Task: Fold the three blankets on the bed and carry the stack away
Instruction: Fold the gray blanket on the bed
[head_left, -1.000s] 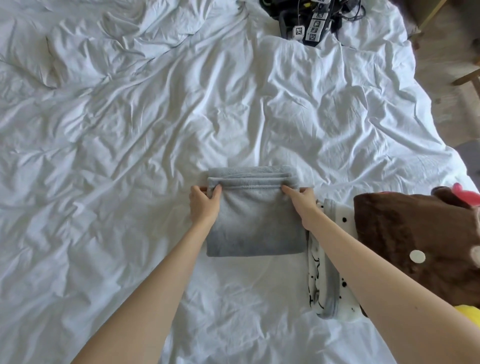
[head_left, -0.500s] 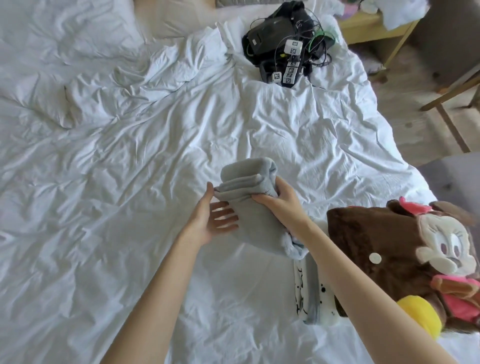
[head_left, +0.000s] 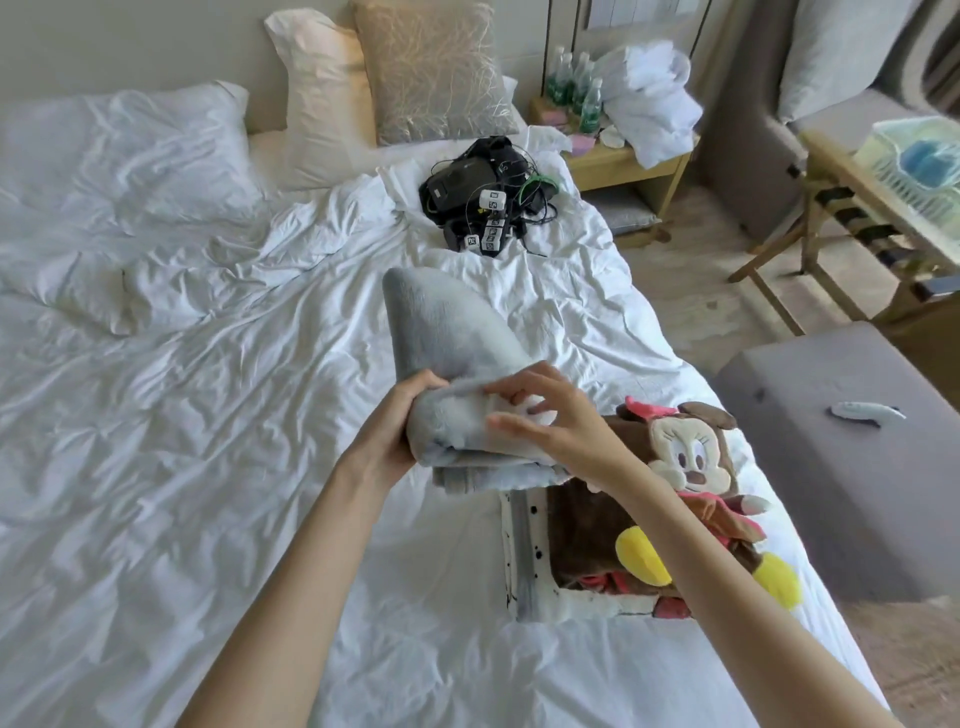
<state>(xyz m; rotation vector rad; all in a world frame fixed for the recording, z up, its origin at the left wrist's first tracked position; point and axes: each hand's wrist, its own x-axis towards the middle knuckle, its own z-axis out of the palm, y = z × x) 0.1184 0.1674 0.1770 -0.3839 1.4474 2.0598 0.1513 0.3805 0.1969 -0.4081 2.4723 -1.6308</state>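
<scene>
i am watching the left hand (head_left: 397, 434) gripping the folded grey blanket (head_left: 452, 332) at its left side, thumb on top and fingers curling underneath. the right hand (head_left: 558, 426) is arching over the near top layer of the same blanket with bent fingers touching the fleece; i cannot tell whether it is pinching the fabric or only resting on it. the grey blanket is being held up off the bed (head_left: 182, 467), toward its right edge, with its far end curving upward and its near folded edges hanging just above the other two blankets.

those two are lying stacked by the right edge of the bed: a brown blanket (head_left: 587, 535) with a cartoon mouse (head_left: 685, 452) stitched on it is sitting on top of a white spotted blanket (head_left: 519, 561), whose grey-trimmed border is showing along the left and near sides.

toward the far right corner of the bed a bundle of black gear and cables (head_left: 483, 202) is lying on the rumpled white cover. a beige cushion (head_left: 431, 67) is leaning at the head of the bed beside a white pillow (head_left: 317, 104). a wooden nightstand (head_left: 623, 161) carrying bottles (head_left: 571, 93) is standing past that corner, and a grey bench (head_left: 841, 467) is standing beside the right edge of the bed.
</scene>
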